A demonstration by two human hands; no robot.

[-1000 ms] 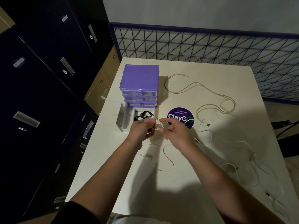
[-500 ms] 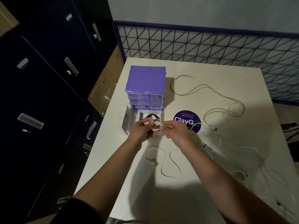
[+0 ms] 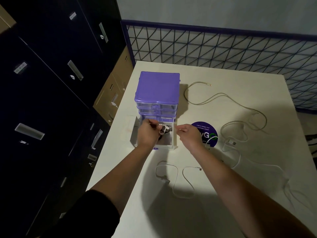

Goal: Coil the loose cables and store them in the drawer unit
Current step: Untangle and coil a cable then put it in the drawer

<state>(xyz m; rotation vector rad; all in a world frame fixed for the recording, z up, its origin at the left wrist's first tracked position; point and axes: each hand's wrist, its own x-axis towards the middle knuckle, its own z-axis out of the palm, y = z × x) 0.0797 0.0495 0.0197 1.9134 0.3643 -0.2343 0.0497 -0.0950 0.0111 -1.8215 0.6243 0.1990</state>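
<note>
To your far left stand dark metal filing cabinets (image 3: 51, 86), with a tan cabinet (image 3: 114, 93) just beside the white counter (image 3: 223, 100). On the counter's left part sits the purple-topped plastic drawer unit with clear drawers (image 3: 158, 90); its bottom white drawer (image 3: 169, 143) is pulled out toward you. Your left hand (image 3: 148, 133) is over that open drawer, its grip curled round a small coiled white cable (image 3: 163, 129) held just inside the drawer, where something dark also lies, too shadowed to tell what. Your right hand (image 3: 187, 134) hovers just right of the drawer, apart from the coil, thumb and forefinger drawn narrowly together; whether that grip pinches anything, you cannot tell. Partly under that hand is a round purple sticker with white lettering (image 3: 207, 131) on the counter. Nearer you, between your forearms, a short pale cable (image 3: 175, 179) lies loose in open loops. Behind the sticker a long beige cable (image 3: 223, 98) snakes from beside the drawer unit toward the right edge, and to its right a white cable with a flat plug (image 3: 232, 143) trails in loose curves toward the counter's near right corner. A black wire grid panel (image 3: 223, 47) stands along the counter's far side.
</note>
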